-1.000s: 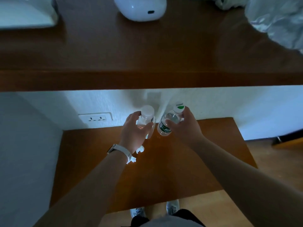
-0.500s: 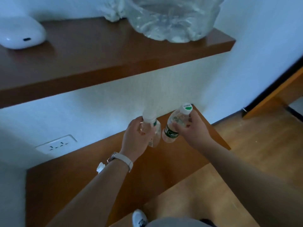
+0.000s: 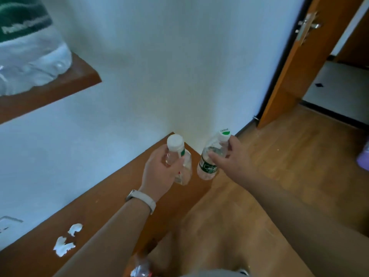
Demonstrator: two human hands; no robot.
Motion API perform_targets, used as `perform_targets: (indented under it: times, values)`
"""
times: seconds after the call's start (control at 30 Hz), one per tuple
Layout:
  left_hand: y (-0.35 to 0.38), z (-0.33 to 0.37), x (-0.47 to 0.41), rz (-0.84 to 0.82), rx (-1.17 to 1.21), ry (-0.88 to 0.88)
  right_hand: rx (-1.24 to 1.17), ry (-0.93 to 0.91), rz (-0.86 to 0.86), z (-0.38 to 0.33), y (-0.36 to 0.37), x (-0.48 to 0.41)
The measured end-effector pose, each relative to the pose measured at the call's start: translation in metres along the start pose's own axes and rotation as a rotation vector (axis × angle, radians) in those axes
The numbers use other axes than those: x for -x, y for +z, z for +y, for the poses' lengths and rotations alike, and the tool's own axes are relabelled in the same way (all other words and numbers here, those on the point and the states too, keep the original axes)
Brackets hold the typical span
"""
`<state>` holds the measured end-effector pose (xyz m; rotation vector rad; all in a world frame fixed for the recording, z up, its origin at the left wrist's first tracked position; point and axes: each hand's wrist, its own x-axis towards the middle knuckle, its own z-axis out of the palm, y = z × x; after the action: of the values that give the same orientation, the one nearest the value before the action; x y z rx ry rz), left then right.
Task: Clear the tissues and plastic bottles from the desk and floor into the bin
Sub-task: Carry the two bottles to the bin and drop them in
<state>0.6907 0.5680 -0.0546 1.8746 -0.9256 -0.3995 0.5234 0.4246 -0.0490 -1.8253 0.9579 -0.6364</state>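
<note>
My left hand (image 3: 159, 170) grips a clear plastic bottle with a white cap (image 3: 175, 142) by its upper part. My right hand (image 3: 231, 158) grips a second clear bottle (image 3: 207, 166) with a dark green label and a green-and-white cap. Both bottles are held upright, side by side, above the right end of the low brown desk (image 3: 111, 198). Two torn white tissue pieces (image 3: 63, 245) lie on the desk at the lower left. Another plastic bottle (image 3: 140, 268) lies low by the desk's front edge, blurred. No bin is in view.
A brown shelf (image 3: 60, 90) at upper left carries a large clear water jug (image 3: 30, 62). A white wall stands ahead, with a socket plate (image 3: 8, 222) at lower left. Wooden floor (image 3: 279, 156) spreads to the right towards an open brown door (image 3: 305, 62).
The view has swung right and away from the shelf. Both hands keep their bottles and now hang over the desk's right end, with the door and floor in sight.
</note>
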Motion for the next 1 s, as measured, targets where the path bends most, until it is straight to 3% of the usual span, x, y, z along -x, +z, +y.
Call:
perform_targets:
  times: [0.4,0.73,1.0]
  values:
    - [0.188,0.126,-0.004,-0.163,-0.009,0.088,-0.102,0.121,0.258,0.093,-0.212,0.025]
    - [0.287,0.166,-0.056,-0.322,0.019,0.128,-0.122,0.292,0.464,0.148,-0.306,0.029]
    - [0.367,0.181,-0.134,-0.464,0.066,0.156,-0.076,0.451,0.641,0.188,-0.356,-0.019]
